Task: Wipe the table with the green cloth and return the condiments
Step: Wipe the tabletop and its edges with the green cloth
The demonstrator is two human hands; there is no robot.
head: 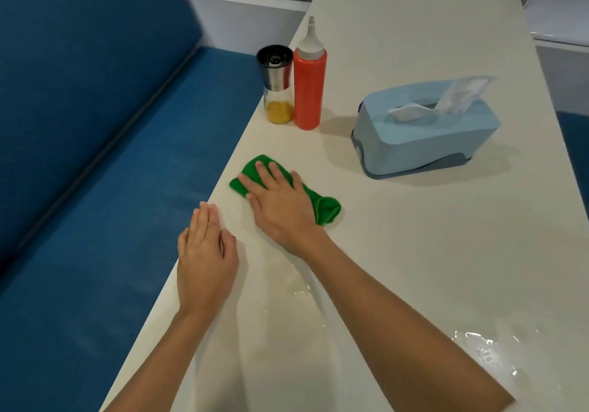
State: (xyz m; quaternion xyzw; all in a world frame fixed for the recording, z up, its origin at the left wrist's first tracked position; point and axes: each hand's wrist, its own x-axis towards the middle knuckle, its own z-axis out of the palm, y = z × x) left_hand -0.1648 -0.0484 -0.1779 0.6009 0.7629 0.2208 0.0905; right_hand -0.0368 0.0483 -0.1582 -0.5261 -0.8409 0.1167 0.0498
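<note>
Head view: right hand [280, 204] is pressing flat, fingers spread, on the folded green cloth [328, 209], not gripping it, just palming it down on the bench [414, 252]. Left hand [205, 252] is lying open and empty at the bench edge, just beside the right wrist, bracing.

Step in hand looks like the wipe. Doing it well: keeping the palm flat so the whole pad is contacting, and dragging back toward the wet patches, which are sitting nearer the body than both hands, one streak [299, 290] under the right forearm, a bigger puddle [484, 351] out to the right of it. Overlapping passes, not scrubbing in place. Glare is making the full extent of the wet hard to judge.

Condiments are standing beyond the hands, touching or nearly so: shaker [276, 85] with yellow granules, red squeeze bottle [309, 86] to its right. Blue tissue box [424, 128] is sitting beyond and right of the right hand, well apart from the cloth.

Surface: smooth cream laminate, cloth should be sliding easily. Blue upholstered seat [95, 188] is running along the left of the left hand.
</note>
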